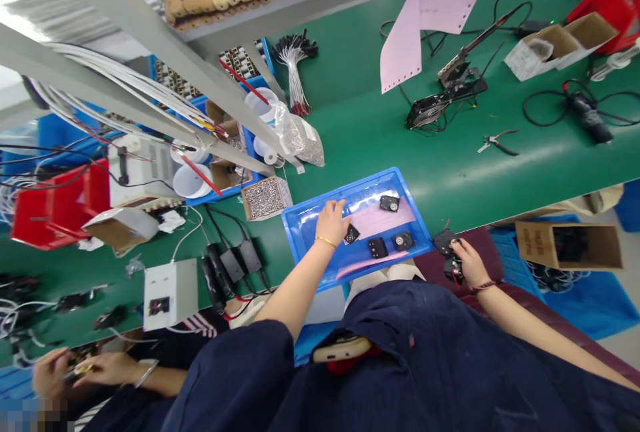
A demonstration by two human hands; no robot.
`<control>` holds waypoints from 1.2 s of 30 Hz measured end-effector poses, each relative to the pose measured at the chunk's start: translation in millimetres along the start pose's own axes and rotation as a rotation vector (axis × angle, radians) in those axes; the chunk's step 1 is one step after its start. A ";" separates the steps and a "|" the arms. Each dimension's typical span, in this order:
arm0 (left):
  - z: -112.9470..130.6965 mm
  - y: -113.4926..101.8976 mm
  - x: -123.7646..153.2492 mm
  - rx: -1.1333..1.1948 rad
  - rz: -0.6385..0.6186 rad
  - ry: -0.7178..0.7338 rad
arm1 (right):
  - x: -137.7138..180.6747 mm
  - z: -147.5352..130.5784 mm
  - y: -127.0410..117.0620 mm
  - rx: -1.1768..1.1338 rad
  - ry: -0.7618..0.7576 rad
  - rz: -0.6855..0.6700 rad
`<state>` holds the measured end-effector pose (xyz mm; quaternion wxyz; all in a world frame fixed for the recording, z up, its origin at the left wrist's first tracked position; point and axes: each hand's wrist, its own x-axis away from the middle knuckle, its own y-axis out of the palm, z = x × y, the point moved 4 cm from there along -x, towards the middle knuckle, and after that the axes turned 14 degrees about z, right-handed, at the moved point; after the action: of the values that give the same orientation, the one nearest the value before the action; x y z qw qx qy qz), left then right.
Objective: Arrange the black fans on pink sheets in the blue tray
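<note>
A shallow blue tray (310, 212) sits at the bench edge in front of me, with pink paper and several small black device parts inside. My left hand (331, 224) reaches into it, fingers spread, beside a black part (352, 233); whether they touch is unclear. Farther right in the tray lie a black part with a silver round (389, 203), a plain black block (378, 247) and another with a round face (403, 241). Past the tray's right end, my right hand (470, 263) is closed around small black device parts (444, 243), held over the maroon seat.
Ahead on the green bench (350, 132) are cutters (497, 143), a black fan-like device (427, 111) and a cylindrical tool (590, 119). A box of small metal pieces (266, 199) stands beyond the tray. Shelf posts slant at left; a co-worker's hands (107, 369) work at lower left.
</note>
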<state>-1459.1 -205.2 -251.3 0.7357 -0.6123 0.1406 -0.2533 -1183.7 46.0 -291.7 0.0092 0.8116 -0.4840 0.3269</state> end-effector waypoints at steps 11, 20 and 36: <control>-17.1 47.3 51.5 -0.159 -0.169 -0.060 | -20.3 -10.5 -50.6 -0.029 0.021 0.112; -66.3 23.3 41.5 -0.196 0.010 -0.235 | -19.1 -3.1 -61.0 0.078 -0.064 0.115; 41.4 95.2 -0.6 0.052 -0.179 0.403 | -0.5 22.1 -68.1 0.096 0.001 0.095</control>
<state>-1419.1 -158.8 -335.1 0.6828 -0.5401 0.2233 -0.4384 -1118.4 75.3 -288.8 -0.0451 0.7872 -0.5057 0.3501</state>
